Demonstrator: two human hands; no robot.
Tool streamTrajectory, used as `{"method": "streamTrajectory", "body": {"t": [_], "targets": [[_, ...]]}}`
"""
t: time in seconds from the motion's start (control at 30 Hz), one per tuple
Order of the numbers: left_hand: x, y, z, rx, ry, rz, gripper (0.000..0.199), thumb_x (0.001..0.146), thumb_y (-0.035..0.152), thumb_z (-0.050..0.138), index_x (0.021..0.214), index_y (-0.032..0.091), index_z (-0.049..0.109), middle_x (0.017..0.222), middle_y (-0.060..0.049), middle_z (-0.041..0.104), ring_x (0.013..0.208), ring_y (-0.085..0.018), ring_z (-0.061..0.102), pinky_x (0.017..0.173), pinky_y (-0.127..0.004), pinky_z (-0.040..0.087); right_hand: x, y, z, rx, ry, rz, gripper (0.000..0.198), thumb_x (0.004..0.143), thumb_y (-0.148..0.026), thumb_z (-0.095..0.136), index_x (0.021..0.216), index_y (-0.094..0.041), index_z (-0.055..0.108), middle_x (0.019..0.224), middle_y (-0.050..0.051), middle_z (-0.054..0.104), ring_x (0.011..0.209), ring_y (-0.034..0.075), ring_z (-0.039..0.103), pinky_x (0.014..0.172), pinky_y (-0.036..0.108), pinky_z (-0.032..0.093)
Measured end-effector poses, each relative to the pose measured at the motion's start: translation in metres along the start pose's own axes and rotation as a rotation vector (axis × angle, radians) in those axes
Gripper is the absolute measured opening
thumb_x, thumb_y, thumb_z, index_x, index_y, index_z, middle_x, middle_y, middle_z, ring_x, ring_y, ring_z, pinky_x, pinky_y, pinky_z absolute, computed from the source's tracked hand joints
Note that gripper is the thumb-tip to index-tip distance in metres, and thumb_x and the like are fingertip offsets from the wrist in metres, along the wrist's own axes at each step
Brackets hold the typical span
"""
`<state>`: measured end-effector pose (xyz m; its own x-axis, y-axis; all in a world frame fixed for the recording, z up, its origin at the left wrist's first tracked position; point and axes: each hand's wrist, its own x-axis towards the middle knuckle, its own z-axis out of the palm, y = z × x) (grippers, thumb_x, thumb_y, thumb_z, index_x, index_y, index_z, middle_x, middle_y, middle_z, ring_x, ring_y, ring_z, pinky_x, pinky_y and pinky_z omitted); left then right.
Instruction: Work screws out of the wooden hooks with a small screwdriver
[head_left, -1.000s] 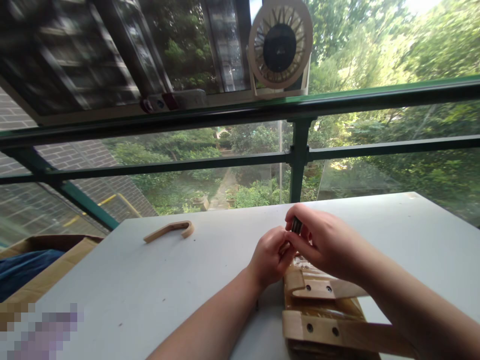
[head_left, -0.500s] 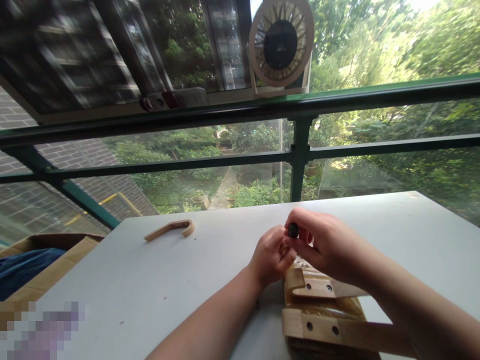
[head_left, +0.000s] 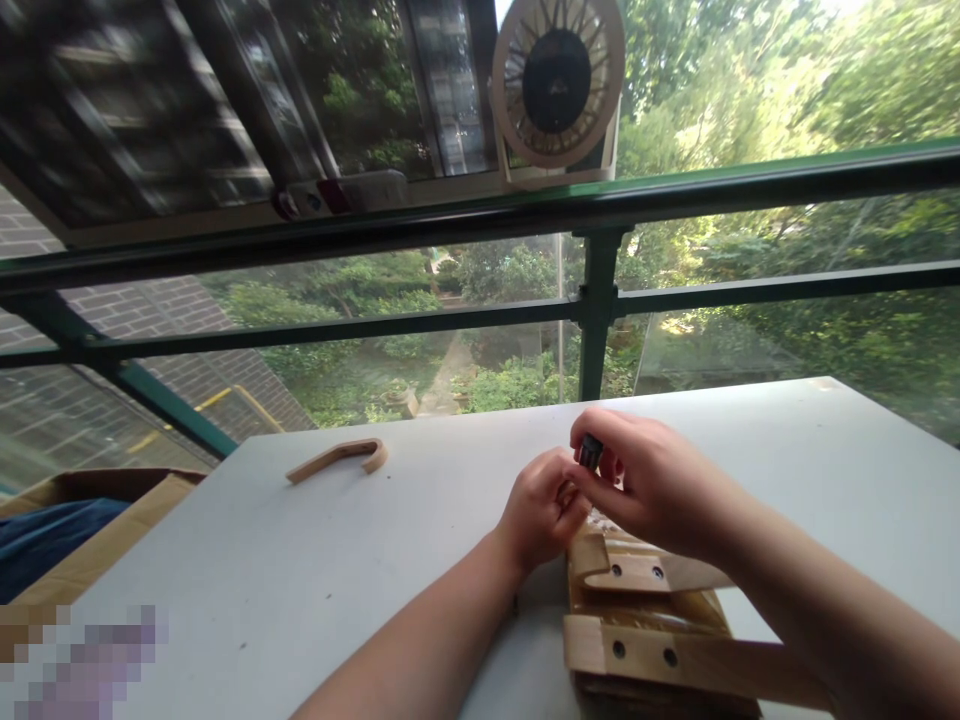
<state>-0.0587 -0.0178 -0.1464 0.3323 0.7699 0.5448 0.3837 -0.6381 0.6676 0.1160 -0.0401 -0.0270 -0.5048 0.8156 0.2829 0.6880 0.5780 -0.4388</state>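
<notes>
My right hand (head_left: 641,470) pinches a small black ribbed knob-like piece (head_left: 590,452) between thumb and fingers; its exact kind is unclear. Close against it, my left hand (head_left: 541,505) is closed, and whatever its fingers hold is hidden. Just below both hands lies a stack with a brown, shiny wrapped surface (head_left: 675,615). Two curved wooden strips rest on it, an upper strip (head_left: 634,572) and a lower strip (head_left: 652,650), each showing two dark screw-like fittings. My right forearm covers part of the upper strip.
A hooked wooden strip (head_left: 337,458) lies at the left of the white table (head_left: 360,590). An open cardboard box (head_left: 142,505) with blue cloth stands beyond the left edge. Past the table's far edge runs a green railing (head_left: 598,330), with a round fan (head_left: 557,82) above it.
The black piece has tilted within my right fingers, so more of its side shows. My right hand has risen slightly; my left hand stays nearly still.
</notes>
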Motion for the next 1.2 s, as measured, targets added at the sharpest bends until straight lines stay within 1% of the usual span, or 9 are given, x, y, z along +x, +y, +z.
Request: {"method": "streamTrajectory", "body": {"t": [0.07, 0.17, 0.27, 0.43, 0.53, 0.63, 0.83, 1.03, 1.2], "targets": [[0.0009, 0.0008, -0.0003, 0.001, 0.002, 0.015, 0.015, 0.084, 0.030, 0.056, 0.085, 0.015, 0.055, 0.083, -0.002, 0.060, 0.079, -0.006, 0.051, 0.075, -0.020, 0.039, -0.0012, -0.0012, 0.0003, 0.016, -0.013, -0.039, 0.020, 0.086, -0.033, 0.050, 0.100, -0.018, 0.052, 0.088, 0.000, 0.057, 0.071, 0.006, 0.041, 0.063, 0.018, 0.028], [0.0022, 0.0029, -0.0008, -0.011, 0.023, 0.049, 0.013, 0.083, 0.025, 0.057, 0.092, 0.016, 0.058, 0.089, -0.001, 0.063, 0.080, -0.005, 0.052, 0.078, -0.019, 0.041, -0.0023, -0.0017, 0.0013, 0.043, -0.019, -0.095, 0.023, 0.080, -0.026, 0.050, 0.102, -0.019, 0.052, 0.087, -0.001, 0.057, 0.069, 0.005, 0.040, 0.063, 0.019, 0.026], [0.0028, 0.0048, -0.0010, -0.028, 0.042, 0.069, 0.015, 0.082, 0.021, 0.058, 0.096, 0.019, 0.060, 0.091, 0.000, 0.065, 0.079, -0.004, 0.053, 0.079, -0.018, 0.042, -0.0027, -0.0014, 0.0019, 0.050, -0.022, -0.102, 0.024, 0.080, -0.025, 0.050, 0.102, -0.018, 0.052, 0.086, -0.002, 0.057, 0.069, 0.005, 0.040, 0.063, 0.019, 0.025], [0.0022, 0.0042, -0.0002, -0.022, 0.044, 0.053, 0.013, 0.082, 0.022, 0.057, 0.093, 0.017, 0.060, 0.086, -0.001, 0.063, 0.077, -0.005, 0.052, 0.076, -0.019, 0.041, -0.0026, -0.0016, 0.0014, 0.047, -0.034, -0.107, 0.025, 0.078, -0.023, 0.049, 0.103, -0.019, 0.052, 0.085, -0.002, 0.057, 0.068, 0.005, 0.039, 0.062, 0.019, 0.024], [0.0019, 0.0037, 0.0001, -0.033, 0.035, 0.044, 0.010, 0.082, 0.023, 0.057, 0.089, 0.015, 0.058, 0.086, -0.002, 0.063, 0.077, -0.005, 0.052, 0.076, -0.019, 0.041, -0.0021, -0.0018, 0.0012, 0.028, -0.035, -0.110, 0.022, 0.079, -0.024, 0.049, 0.101, -0.018, 0.052, 0.085, -0.002, 0.056, 0.069, 0.005, 0.039, 0.062, 0.019, 0.023], [0.0018, 0.0038, 0.0001, -0.033, 0.036, 0.030, 0.013, 0.083, 0.027, 0.059, 0.084, 0.014, 0.055, 0.084, -0.001, 0.061, 0.078, -0.005, 0.051, 0.075, -0.019, 0.040, -0.0014, -0.0019, 0.0013, 0.003, -0.047, -0.087, 0.018, 0.084, -0.027, 0.048, 0.098, -0.017, 0.052, 0.088, 0.000, 0.057, 0.070, 0.005, 0.040, 0.063, 0.020, 0.023], [0.0016, 0.0036, 0.0003, -0.045, 0.033, 0.018, 0.011, 0.083, 0.026, 0.059, 0.089, 0.017, 0.057, 0.083, 0.001, 0.059, 0.078, -0.004, 0.051, 0.075, -0.018, 0.040, -0.0007, -0.0019, 0.0017, 0.002, -0.086, -0.048, 0.019, 0.090, -0.033, 0.044, 0.096, -0.017, 0.052, 0.093, 0.001, 0.056, 0.073, 0.006, 0.042, 0.066, 0.019, 0.025], [0.0004, 0.0020, 0.0013, -0.057, 0.016, -0.042, 0.013, 0.083, 0.029, 0.058, 0.087, 0.017, 0.056, 0.085, 0.001, 0.060, 0.079, -0.005, 0.051, 0.076, -0.019, 0.040, -0.0002, 0.0001, 0.0029, 0.009, -0.093, -0.036, 0.018, 0.091, -0.034, 0.046, 0.097, -0.017, 0.052, 0.095, 0.001, 0.056, 0.073, 0.005, 0.042, 0.066, 0.019, 0.025], [-0.0013, 0.0010, 0.0018, -0.047, 0.019, -0.049, 0.015, 0.084, 0.031, 0.057, 0.088, 0.017, 0.056, 0.085, 0.001, 0.060, 0.081, -0.005, 0.051, 0.078, -0.019, 0.039, 0.0001, 0.0016, 0.0041, 0.013, -0.092, -0.037, 0.018, 0.090, -0.034, 0.047, 0.096, -0.017, 0.052, 0.096, 0.001, 0.055, 0.072, 0.005, 0.041, 0.065, 0.018, 0.026]]}}
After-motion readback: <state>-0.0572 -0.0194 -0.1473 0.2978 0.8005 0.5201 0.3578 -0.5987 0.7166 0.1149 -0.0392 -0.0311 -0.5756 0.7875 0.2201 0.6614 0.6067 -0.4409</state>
